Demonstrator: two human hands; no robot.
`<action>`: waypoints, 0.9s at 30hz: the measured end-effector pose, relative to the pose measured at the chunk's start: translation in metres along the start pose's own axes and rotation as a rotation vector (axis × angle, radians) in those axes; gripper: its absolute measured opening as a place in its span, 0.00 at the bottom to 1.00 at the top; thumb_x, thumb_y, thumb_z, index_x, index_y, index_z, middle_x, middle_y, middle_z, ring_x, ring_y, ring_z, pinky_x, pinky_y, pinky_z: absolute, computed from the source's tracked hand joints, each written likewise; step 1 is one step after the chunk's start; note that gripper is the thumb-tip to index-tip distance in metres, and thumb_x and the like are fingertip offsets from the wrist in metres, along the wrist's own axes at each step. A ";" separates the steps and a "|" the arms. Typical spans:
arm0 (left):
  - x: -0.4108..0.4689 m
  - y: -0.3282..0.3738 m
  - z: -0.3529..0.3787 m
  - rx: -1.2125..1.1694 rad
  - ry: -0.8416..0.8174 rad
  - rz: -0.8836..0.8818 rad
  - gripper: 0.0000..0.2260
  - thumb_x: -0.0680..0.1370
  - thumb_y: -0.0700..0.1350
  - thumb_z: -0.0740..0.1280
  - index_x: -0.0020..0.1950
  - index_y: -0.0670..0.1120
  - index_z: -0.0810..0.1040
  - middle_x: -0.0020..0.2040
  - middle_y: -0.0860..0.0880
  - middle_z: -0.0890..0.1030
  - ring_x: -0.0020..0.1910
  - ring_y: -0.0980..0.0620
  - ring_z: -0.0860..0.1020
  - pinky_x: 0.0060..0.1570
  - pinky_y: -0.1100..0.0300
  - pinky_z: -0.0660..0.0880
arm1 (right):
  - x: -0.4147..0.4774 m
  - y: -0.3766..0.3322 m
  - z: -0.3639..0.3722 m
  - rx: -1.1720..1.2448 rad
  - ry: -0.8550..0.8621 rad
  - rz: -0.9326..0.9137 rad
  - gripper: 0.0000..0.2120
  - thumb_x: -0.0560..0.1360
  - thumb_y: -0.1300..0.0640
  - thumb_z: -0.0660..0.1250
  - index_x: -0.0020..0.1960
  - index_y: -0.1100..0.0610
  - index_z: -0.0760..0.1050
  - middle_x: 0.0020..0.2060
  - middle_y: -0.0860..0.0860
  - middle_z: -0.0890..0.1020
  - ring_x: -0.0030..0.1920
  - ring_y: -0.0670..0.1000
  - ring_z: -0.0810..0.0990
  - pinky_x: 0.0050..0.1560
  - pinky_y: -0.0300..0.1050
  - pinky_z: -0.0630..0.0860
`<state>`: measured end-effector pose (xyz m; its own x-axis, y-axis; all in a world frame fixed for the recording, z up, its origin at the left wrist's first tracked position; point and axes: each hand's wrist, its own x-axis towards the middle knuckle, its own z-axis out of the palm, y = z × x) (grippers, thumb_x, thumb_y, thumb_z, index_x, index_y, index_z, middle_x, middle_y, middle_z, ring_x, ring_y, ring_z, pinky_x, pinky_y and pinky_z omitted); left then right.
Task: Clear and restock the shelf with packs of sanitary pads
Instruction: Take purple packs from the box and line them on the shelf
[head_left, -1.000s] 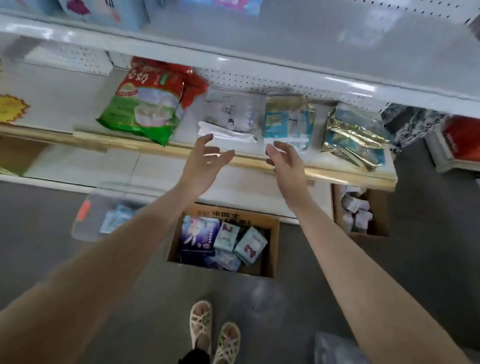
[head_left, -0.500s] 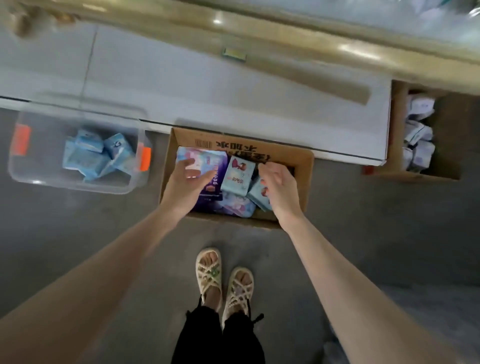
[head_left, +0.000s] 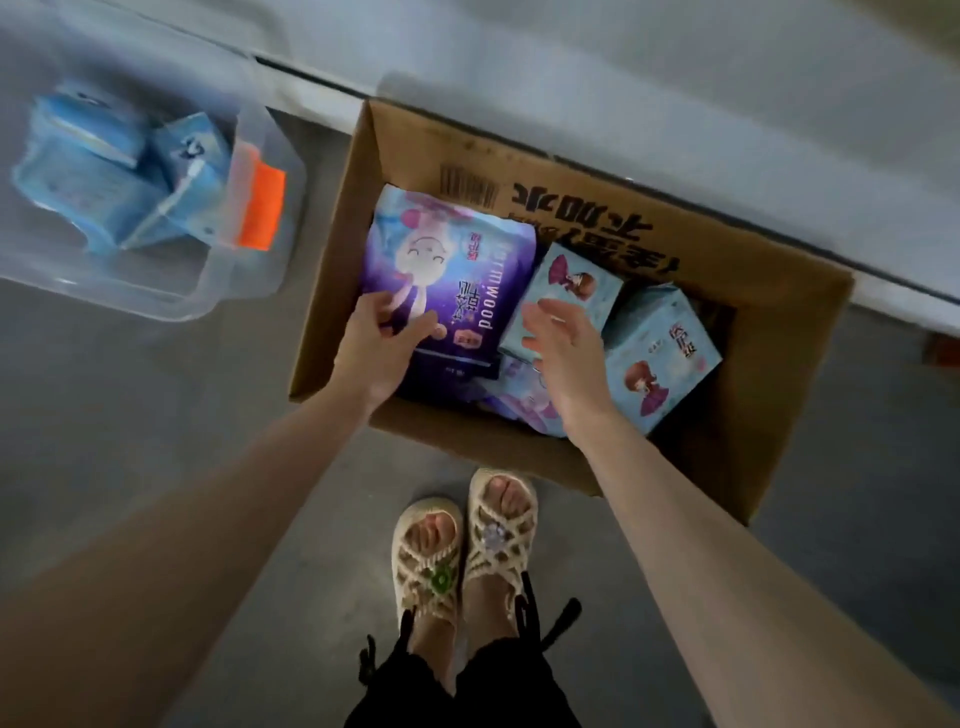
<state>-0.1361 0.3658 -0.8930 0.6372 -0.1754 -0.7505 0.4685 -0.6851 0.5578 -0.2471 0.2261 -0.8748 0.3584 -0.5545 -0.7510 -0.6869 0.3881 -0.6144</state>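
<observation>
An open cardboard box (head_left: 737, 270) stands on the floor below the shelf base, holding packs of sanitary pads. A large purple pack (head_left: 457, 270) with a white cartoon figure lies at its left side. My left hand (head_left: 379, 348) lies on that pack's near left corner, fingers curled over its edge. Two light blue packs (head_left: 660, 358) with a red-haired doll print lie to the right. My right hand (head_left: 566, 358) hovers open over the box's middle, just above a blue pack and a pale purple pack (head_left: 524, 400) beneath it.
A clear plastic bin (head_left: 244, 260) with an orange latch stands at the left, holding several blue packs (head_left: 119, 182). The white shelf base (head_left: 675, 78) runs along the top. My feet in woven sandals (head_left: 467, 545) stand on the grey floor just before the box.
My view dropped from the shelf to the floor box and drew closer. Both hands came down into the box; the left one now lies on the purple pack.
</observation>
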 end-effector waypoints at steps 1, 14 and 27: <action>0.016 -0.008 0.003 -0.013 0.005 -0.009 0.29 0.75 0.51 0.72 0.72 0.44 0.65 0.66 0.47 0.73 0.62 0.47 0.75 0.61 0.52 0.74 | 0.017 0.008 0.008 -0.014 -0.002 -0.006 0.15 0.79 0.49 0.66 0.62 0.54 0.71 0.56 0.48 0.77 0.60 0.50 0.77 0.58 0.44 0.75; 0.103 -0.066 0.027 -0.017 0.055 -0.154 0.44 0.73 0.63 0.69 0.80 0.50 0.49 0.78 0.44 0.54 0.75 0.42 0.60 0.73 0.48 0.59 | 0.107 0.044 0.076 -0.088 -0.081 0.071 0.42 0.75 0.36 0.63 0.80 0.53 0.51 0.75 0.52 0.66 0.71 0.55 0.69 0.70 0.56 0.68; 0.145 -0.090 0.032 -0.110 0.082 -0.185 0.42 0.70 0.62 0.73 0.77 0.45 0.61 0.71 0.45 0.71 0.67 0.45 0.71 0.66 0.51 0.70 | 0.142 0.093 0.098 -0.066 -0.094 0.148 0.57 0.55 0.26 0.68 0.74 0.58 0.61 0.69 0.55 0.72 0.65 0.56 0.75 0.64 0.55 0.74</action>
<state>-0.1051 0.3793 -1.0630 0.5796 0.0070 -0.8149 0.6429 -0.6184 0.4520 -0.1987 0.2557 -1.0620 0.3055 -0.4226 -0.8533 -0.7754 0.4097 -0.4805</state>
